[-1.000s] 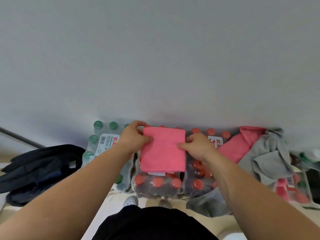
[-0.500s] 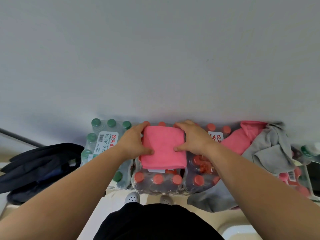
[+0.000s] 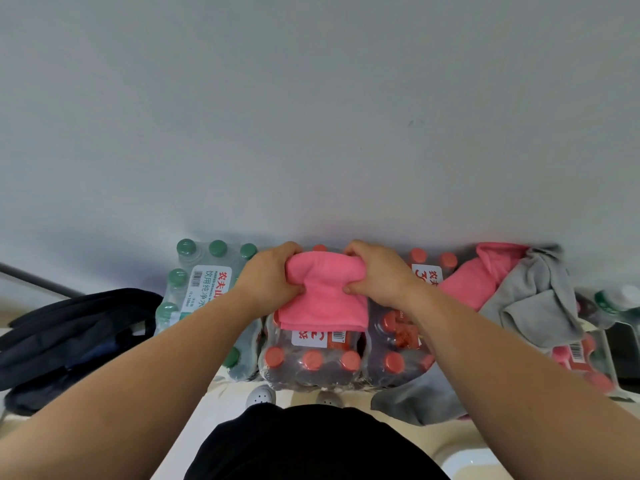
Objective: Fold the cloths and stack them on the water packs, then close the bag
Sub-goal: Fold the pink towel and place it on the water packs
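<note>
A folded pink cloth (image 3: 323, 303) lies on a red-capped water pack (image 3: 311, 358) against the wall. My left hand (image 3: 268, 277) grips its far left edge and my right hand (image 3: 377, 273) grips its far right edge, bunching the far end between them. To the right, a second pink cloth (image 3: 481, 278) and a crumpled grey cloth (image 3: 533, 306) lie unfolded over more packs. A dark bag (image 3: 69, 334) sits on the left with its flap loose.
A green-capped water pack (image 3: 201, 285) stands left of the red-capped ones. Another grey cloth (image 3: 415, 400) hangs down at the front right. The wall rises directly behind the packs. My shoes (image 3: 261, 396) show on the pale floor below.
Both hands slid to the cloth's far end and closed round it, lifting and bunching that edge; before, they held the flat cloth at its sides.
</note>
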